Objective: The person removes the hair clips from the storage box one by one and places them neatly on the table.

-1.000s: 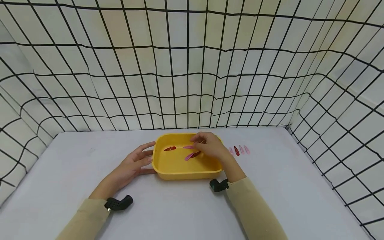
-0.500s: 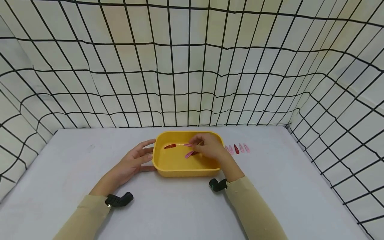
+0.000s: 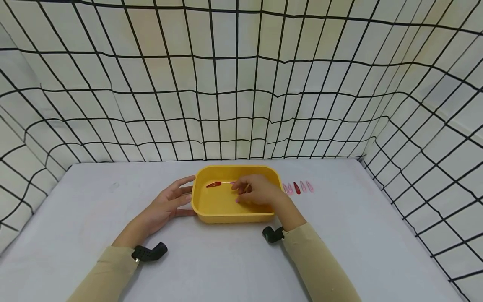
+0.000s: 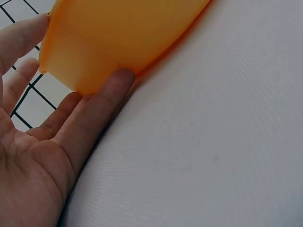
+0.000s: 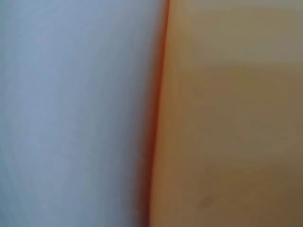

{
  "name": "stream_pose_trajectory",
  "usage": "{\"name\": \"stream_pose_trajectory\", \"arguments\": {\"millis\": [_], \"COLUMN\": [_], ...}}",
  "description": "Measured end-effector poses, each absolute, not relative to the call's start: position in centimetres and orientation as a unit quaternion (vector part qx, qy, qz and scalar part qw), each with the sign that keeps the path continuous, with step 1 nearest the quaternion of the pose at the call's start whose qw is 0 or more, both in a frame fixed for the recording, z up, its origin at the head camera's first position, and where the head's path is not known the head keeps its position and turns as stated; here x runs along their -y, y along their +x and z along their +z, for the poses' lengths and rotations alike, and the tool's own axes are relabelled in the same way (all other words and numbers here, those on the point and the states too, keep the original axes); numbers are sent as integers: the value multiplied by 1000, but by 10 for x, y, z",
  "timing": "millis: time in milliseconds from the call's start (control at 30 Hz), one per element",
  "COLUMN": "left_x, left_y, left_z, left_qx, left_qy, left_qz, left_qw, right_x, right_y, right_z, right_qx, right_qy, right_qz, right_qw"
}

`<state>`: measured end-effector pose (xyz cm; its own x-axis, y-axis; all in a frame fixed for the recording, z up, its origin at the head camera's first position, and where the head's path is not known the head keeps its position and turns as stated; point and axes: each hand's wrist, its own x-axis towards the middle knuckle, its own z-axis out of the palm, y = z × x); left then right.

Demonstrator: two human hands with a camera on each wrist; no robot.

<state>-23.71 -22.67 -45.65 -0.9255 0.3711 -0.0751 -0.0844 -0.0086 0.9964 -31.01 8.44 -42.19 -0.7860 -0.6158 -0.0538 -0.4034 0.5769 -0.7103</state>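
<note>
A yellow plastic tray (image 3: 216, 218) stands on the white table with a few snap hair clips inside. My left hand (image 3: 170, 203) rests against the tray's left side, fingers spread along the rim; in the left wrist view the thumb (image 4: 102, 101) lies on the tray's wall. My right hand (image 3: 260, 193) reaches into the tray from the right, fingers bent down over the clips. A pink tip (image 3: 237, 200) shows at the thumb, and a pink clip (image 3: 232, 182) peeks out by the fingertips. I cannot tell whether the fingers pinch one. A red hair clip (image 3: 214, 184) lies to their left.
To the right of the tray, several hair clips lie in a row, among them a red clip (image 3: 297, 188) and a pink clip (image 3: 310, 186). A black wire grid (image 3: 235, 105) over white sheeting rises behind the table (image 3: 211, 268) and along its sides.
My right hand has lowered slightly toward me inside the tray, and its fingers now cover most of the pink clips visible before. My left hand stays at the tray's side.
</note>
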Motion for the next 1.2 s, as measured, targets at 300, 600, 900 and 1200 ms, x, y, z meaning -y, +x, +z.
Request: {"name": "stream_pose_trajectory", "arguments": {"millis": [300,600,900,1200], "left_x": [226,226,226,226], "left_y": [-237,-237,-236,-235], "left_z": [-455,-453,-454,-453], "left_qx": [-682,-681,-680,-678], "left_qy": [109,105,105,111], "left_qz": [705,706,707,707], "left_qw": [162,164,163,166], "right_x": [-84,-84,-81,-83], "right_y": [-308,-306,-302,-306], "right_z": [-420,-420,-418,-419], "right_qx": [-868,-920,-916,-909], "right_qy": [-283,-216,-233,-242], "right_qz": [-376,-305,-292,-317], "right_qw": [159,113,145,121]}}
